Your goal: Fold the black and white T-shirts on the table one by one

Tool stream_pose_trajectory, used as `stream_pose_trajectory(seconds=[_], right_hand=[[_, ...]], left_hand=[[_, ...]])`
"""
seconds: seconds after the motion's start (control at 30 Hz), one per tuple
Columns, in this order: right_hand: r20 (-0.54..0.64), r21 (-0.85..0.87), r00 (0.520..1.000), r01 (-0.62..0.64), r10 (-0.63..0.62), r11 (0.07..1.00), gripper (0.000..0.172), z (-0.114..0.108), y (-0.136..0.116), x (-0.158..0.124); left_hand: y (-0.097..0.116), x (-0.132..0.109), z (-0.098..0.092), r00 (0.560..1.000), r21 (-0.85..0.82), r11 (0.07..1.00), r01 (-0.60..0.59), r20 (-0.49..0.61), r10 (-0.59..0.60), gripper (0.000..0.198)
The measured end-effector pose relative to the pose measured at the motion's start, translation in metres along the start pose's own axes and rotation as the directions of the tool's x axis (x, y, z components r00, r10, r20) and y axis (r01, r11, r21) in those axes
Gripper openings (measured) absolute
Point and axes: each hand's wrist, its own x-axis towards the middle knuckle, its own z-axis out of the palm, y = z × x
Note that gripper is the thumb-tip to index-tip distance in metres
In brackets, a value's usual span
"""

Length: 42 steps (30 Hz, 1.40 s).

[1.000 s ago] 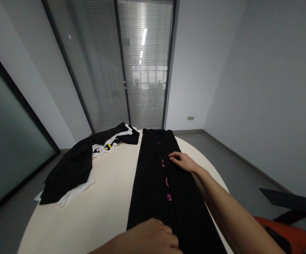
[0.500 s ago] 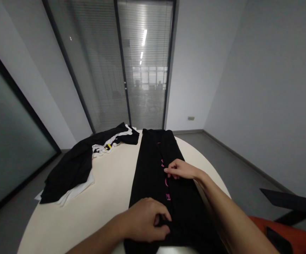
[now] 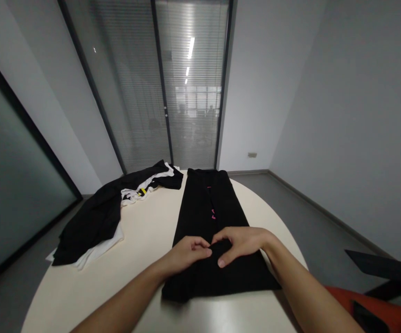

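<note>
A long black garment point(image 3: 200, 203) with small pink markings along its middle lies on the round cream table point(image 3: 145, 231), its near end folded up. My left hand point(image 3: 188, 252) has its fingers closed on the black cloth near the centre. Close beside it on the right, my right hand point(image 3: 244, 245) rests on the same garment, thumb and index finger spread around a raised bit of cloth.
A pile of black and white clothes point(image 3: 96, 222) with a yellow patch lies on the table's left side. An orange chair point(image 3: 346, 300) with black armrests stands at the lower right. Beyond the table are glass panels with blinds.
The garment's near end has come up and away from the table's near edge, covering some pink markings. My left hand has moved forward; my right hand has come back toward me and its fingers have spread.
</note>
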Motion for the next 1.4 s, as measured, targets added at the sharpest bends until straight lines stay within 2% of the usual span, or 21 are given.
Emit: stream_pose_trajectory(seconds=[0.07, 0.17, 0.23, 0.3, 0.37, 0.47, 0.53, 0.63, 0.73, 0.87, 0.93, 1.0, 1.03, 1.1, 1.17, 1.2, 1.27, 1.4], right_hand=[[-0.033, 0.016, 0.999, 0.04, -0.039, 0.999, 0.053, 0.0, 0.001, 0.002], [-0.118, 0.131, 0.989, 0.109, -0.093, 0.985, 0.043, -0.003, 0.005, 0.001], [-0.215, 0.216, 0.972, 0.141, -0.094, 0.966, 0.041, -0.008, 0.012, 0.0], [-0.352, 0.226, 0.935, 0.139, -0.052, 0.964, 0.04, -0.012, 0.02, 0.001], [-0.523, 0.109, 0.851, 0.115, -0.041, 0.987, 0.037, -0.016, 0.029, 0.005], [-0.691, -0.175, 0.705, 0.047, -0.157, 0.983, 0.03, -0.02, 0.037, 0.011], [-0.712, -0.325, 0.66, -0.006, -0.24, 0.946, 0.027, -0.022, 0.038, 0.015], [-0.732, -0.501, 0.596, -0.142, -0.33, 0.854, 0.026, -0.025, 0.037, 0.019], [-0.772, -0.551, 0.54, -0.307, -0.335, 0.776, 0.026, -0.026, 0.041, 0.028], [-0.787, -0.528, 0.558, -0.387, -0.263, 0.756, 0.032, -0.024, 0.05, 0.04], [-0.79, -0.509, 0.561, -0.371, -0.249, 0.777, 0.034, -0.022, 0.048, 0.039], [-0.778, -0.485, 0.58, -0.308, -0.242, 0.818, 0.031, -0.019, 0.041, 0.033], [-0.746, -0.484, 0.619, -0.253, -0.245, 0.838, 0.028, -0.016, 0.035, 0.029], [-0.619, -0.499, 0.741, -0.117, -0.259, 0.859, 0.028, -0.009, 0.024, 0.022], [-0.46, -0.518, 0.852, -0.029, -0.25, 0.855, 0.034, 0.0, 0.014, 0.019], [-0.406, -0.53, 0.884, -0.023, -0.23, 0.848, 0.039, 0.005, 0.01, 0.018], [-0.363, -0.561, 0.912, -0.053, -0.189, 0.826, 0.043, 0.012, 0.005, 0.021], [-0.377, -0.607, 0.906, -0.084, -0.193, 0.79, 0.028, 0.018, -0.001, 0.027]], left_hand=[[-0.001, 0.002, -0.006, 0.999, -0.089, 0.996, -0.002, -0.052, -0.002, 0.044], [0.003, -0.002, -0.019, 0.995, -0.234, 0.972, -0.023, -0.096, 0.0, 0.051], [0.006, -0.006, -0.031, 0.995, -0.335, 0.941, -0.045, -0.101, 0.011, 0.055], [0.008, -0.008, -0.042, 0.989, -0.375, 0.92, -0.115, -0.126, 0.073, 0.056], [0.005, -0.006, -0.05, 0.977, -0.333, 0.924, -0.187, -0.164, 0.138, 0.059], [-0.005, 0.004, -0.054, 0.959, -0.241, 0.948, -0.209, -0.241, 0.15, 0.069], [-0.012, 0.012, -0.055, 0.928, -0.166, 0.955, -0.247, -0.323, 0.184, 0.066], [-0.02, 0.023, -0.057, 0.856, -0.009, 0.94, -0.341, -0.417, 0.306, 0.059], [-0.028, 0.033, -0.062, 0.792, 0.123, 0.926, -0.357, -0.486, 0.37, 0.064], [-0.036, 0.032, -0.061, 0.76, 0.372, 0.901, -0.221, -0.513, 0.399, 0.072], [-0.035, 0.023, -0.058, 0.75, 0.547, 0.815, -0.19, -0.456, 0.48, 0.066], [-0.03, 0.012, -0.055, 0.754, 0.714, 0.666, -0.218, -0.311, 0.579, 0.056], [-0.026, 0.006, -0.054, 0.76, 0.778, 0.577, -0.249, -0.212, 0.614, 0.051], [-0.019, -0.004, -0.054, 0.78, 0.842, 0.428, -0.327, -0.016, 0.626, 0.044], [-0.014, -0.01, -0.057, 0.79, 0.854, 0.34, -0.393, 0.125, 0.6, 0.041], [-0.012, -0.012, -0.059, 0.795, 0.856, 0.319, -0.406, 0.159, 0.586, 0.039], [-0.011, -0.012, -0.064, 0.811, 0.868, 0.303, -0.394, 0.172, 0.56, 0.031], [-0.01, -0.011, -0.071, 0.861, 0.897, 0.313, -0.311, 0.127, 0.493, 0.023]])
